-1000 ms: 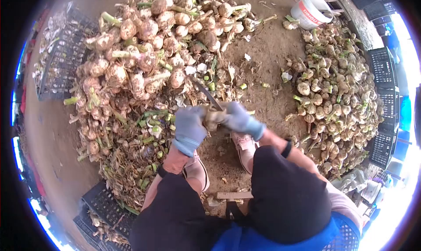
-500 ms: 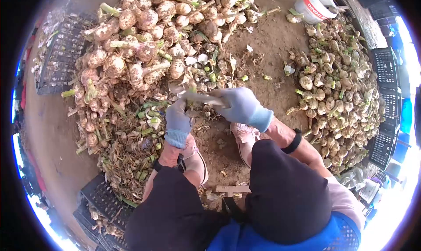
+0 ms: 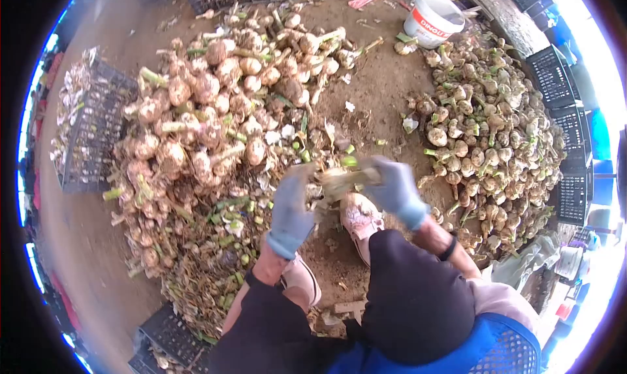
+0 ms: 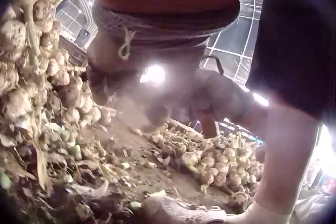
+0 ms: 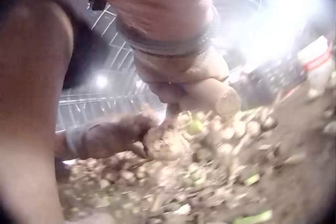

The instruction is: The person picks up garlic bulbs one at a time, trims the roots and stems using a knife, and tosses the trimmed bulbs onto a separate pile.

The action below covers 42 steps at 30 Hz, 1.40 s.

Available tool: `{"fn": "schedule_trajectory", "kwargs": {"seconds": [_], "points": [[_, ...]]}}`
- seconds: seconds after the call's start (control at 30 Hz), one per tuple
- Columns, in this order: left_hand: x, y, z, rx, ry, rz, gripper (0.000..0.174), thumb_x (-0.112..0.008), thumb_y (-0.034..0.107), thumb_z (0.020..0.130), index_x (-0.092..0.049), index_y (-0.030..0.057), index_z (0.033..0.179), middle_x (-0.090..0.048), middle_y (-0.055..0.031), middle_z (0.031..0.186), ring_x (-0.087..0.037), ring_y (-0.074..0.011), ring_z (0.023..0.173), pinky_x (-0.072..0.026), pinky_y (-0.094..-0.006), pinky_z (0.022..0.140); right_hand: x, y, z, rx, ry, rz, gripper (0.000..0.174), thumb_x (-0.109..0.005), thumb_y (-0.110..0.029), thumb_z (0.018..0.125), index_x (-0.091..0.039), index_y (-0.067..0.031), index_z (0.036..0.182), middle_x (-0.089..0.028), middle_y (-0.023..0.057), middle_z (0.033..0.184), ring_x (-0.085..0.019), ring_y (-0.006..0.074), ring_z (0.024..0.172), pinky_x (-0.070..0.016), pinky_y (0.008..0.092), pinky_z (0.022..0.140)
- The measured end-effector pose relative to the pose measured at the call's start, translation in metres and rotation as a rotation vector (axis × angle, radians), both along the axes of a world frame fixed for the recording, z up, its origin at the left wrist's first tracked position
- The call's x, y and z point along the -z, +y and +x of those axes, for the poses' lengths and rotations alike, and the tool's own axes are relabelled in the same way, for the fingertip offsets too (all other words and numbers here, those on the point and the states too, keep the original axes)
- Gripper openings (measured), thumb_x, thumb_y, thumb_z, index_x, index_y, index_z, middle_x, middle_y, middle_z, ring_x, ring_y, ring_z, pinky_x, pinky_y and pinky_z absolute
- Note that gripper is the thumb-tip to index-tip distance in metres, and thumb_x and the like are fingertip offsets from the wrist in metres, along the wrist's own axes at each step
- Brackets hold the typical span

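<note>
In the head view my gloved left hand (image 3: 292,207) and gloved right hand (image 3: 397,190) come close together above the shoes. The left hand grips a garlic bulb (image 5: 165,144), pale and soil-stained, seen best in the right wrist view. Curled fingers of the right hand hold a knife by its handle (image 5: 229,102), whose round end sticks out of the fist; motion blurs the blade. A green stem piece (image 3: 349,160) shows just beyond the hands. Big garlic with long stems lies heaped in a pile (image 3: 196,113) to the left.
Trimmed bulbs form a second pile (image 3: 480,126) on the right, beside black crates (image 3: 571,135). Dry leaves and cut stems (image 3: 206,263) litter the ground near the left foot. A white bucket (image 3: 434,22) stands at the back right. Another crate (image 3: 98,129) is at far left.
The hands have shifted slightly right, and the knife has swung from pointing up-left to a blur between them. The head view has tilted, showing more crates at the top.
</note>
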<state>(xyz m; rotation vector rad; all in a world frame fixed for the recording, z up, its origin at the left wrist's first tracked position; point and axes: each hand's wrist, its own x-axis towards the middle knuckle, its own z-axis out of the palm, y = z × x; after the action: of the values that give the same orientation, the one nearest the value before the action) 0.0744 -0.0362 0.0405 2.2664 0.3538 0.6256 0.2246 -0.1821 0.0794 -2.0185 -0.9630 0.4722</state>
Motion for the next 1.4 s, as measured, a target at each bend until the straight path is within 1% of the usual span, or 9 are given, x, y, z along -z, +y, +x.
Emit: {"fn": "schedule_trajectory", "kwargs": {"seconds": [0.13, 0.23, 0.47, 0.57, 0.73, 0.9, 0.97, 1.07, 1.4], "points": [[0.018, 0.027, -0.047, -0.283, 0.03, -0.06, 0.03, -0.065, 0.022, 0.083, -0.059, 0.0001, 0.102, -0.062, -0.0139, 0.1, -0.059, -0.026, 0.091, -0.0473, -0.0364, 0.08, -0.032, -0.109, 0.073, 0.549, -0.77, -0.517, 0.024, -0.062, -0.016, 0.082, -0.063, -0.0069, 0.104, -0.063, 0.0035, 0.066, -0.054, 0.0127, 0.047, -0.0476, 0.0244, 0.046], [0.043, 0.024, -0.07, -0.616, 0.207, -0.79, 0.026, -0.062, 0.022, 0.086, -0.06, 0.0002, 0.1, -0.064, -0.0077, 0.087, -0.058, -0.0152, 0.072, -0.0477, -0.0261, 0.063, -0.042, -0.127, 0.09, 0.807, -0.764, -0.251, 0.033, -0.063, -0.015, 0.084, -0.059, -0.0118, 0.117, -0.064, 0.002, 0.074, -0.054, 0.0051, 0.048, -0.0434, 0.0206, 0.038], [0.018, 0.01, -0.051, -0.434, 0.224, -1.008, 0.013, -0.059, 0.007, 0.086, -0.063, -0.0027, 0.093, -0.062, -0.0005, 0.079, -0.047, -0.0026, 0.062, -0.0367, -0.0175, 0.05, 0.067, 0.139, 0.086, 0.247, 0.266, -0.044, 0.04, -0.065, -0.03, 0.08, -0.06, -0.0015, 0.107, -0.065, 0.0185, 0.096, -0.064, 0.0261, 0.088, -0.049, 0.0351, 0.075], [0.026, 0.009, -0.053, -0.526, 0.047, -1.098, 0.013, -0.059, 0.006, 0.084, -0.062, -0.003, 0.093, -0.062, -0.0007, 0.08, -0.046, -0.0031, 0.064, -0.0358, -0.0175, 0.053, 0.119, 0.224, 0.077, 0.299, 0.197, -0.067, 0.047, -0.07, -0.036, 0.074, -0.059, 0.0004, 0.101, -0.063, 0.0214, 0.094, -0.062, 0.034, 0.09, -0.0476, 0.039, 0.08], [0.031, 0.017, -0.063, -0.443, 0.157, -1.011, 0.019, -0.057, 0.004, 0.084, -0.06, -0.0041, 0.1, -0.062, -0.0028, 0.085, -0.051, -0.0058, 0.067, -0.0426, -0.019, 0.056, 0.146, 0.222, 0.081, 0.327, 0.21, -0.069, 0.039, -0.069, -0.032, 0.072, -0.062, 0.0044, 0.084, -0.064, 0.0217, 0.075, -0.064, 0.0365, 0.075, -0.0499, 0.04, 0.068], [0.045, 0.02, -0.051, -0.508, -0.064, -0.946, 0.015, -0.057, 0.0, 0.084, -0.06, -0.0041, 0.098, -0.061, -0.001, 0.082, -0.048, -0.0023, 0.066, -0.0403, -0.0156, 0.057, 0.149, 0.153, 0.074, 0.407, 0.609, 0.065, 0.009, -0.067, -0.009, 0.073, -0.066, -0.0033, 0.08, -0.057, 0.0013, 0.058, -0.05, 0.0077, 0.045, -0.0394, 0.0239, 0.041], [0.049, 0.022, -0.054, -0.45, -0.052, -0.99, 0.015, -0.06, 0.003, 0.084, -0.061, -0.0035, 0.097, -0.062, -0.0021, 0.085, -0.047, -0.0021, 0.066, -0.0405, -0.0158, 0.057, 0.148, 0.147, 0.074, 0.348, 0.438, 0.153, 0.025, -0.068, -0.01, 0.073, -0.064, -0.0014, 0.096, -0.062, 0.0023, 0.064, -0.057, 0.0104, 0.053, -0.0473, 0.025, 0.049], [0.04, 0.012, -0.053, -0.501, -0.002, -1.004, 0.012, -0.06, 0.003, 0.084, -0.062, -0.0013, 0.094, -0.062, -0.0003, 0.082, -0.043, -0.0011, 0.058, -0.0351, -0.0156, 0.049, 0.096, 0.157, 0.061, -0.113, -0.177, -0.046, 0.051, -0.069, -0.025, 0.076, -0.051, -0.0149, 0.123, -0.048, 0.0102, 0.129, -0.063, 0.0265, 0.09, -0.0526, 0.0335, 0.081], [0.074, 0.012, -0.055, -0.453, 0.093, -1.096, 0.017, -0.06, 0.004, 0.084, -0.061, -0.0018, 0.099, -0.064, -0.0028, 0.085, -0.047, -0.0029, 0.055, -0.0302, -0.0172, 0.041, 0.094, 0.214, 0.082, -0.461, -0.054, -0.404, 0.052, -0.066, -0.019, 0.077, -0.049, -0.0116, 0.125, -0.06, 0.009, 0.093, -0.059, 0.0221, 0.077, -0.0519, 0.0334, 0.073]]}}
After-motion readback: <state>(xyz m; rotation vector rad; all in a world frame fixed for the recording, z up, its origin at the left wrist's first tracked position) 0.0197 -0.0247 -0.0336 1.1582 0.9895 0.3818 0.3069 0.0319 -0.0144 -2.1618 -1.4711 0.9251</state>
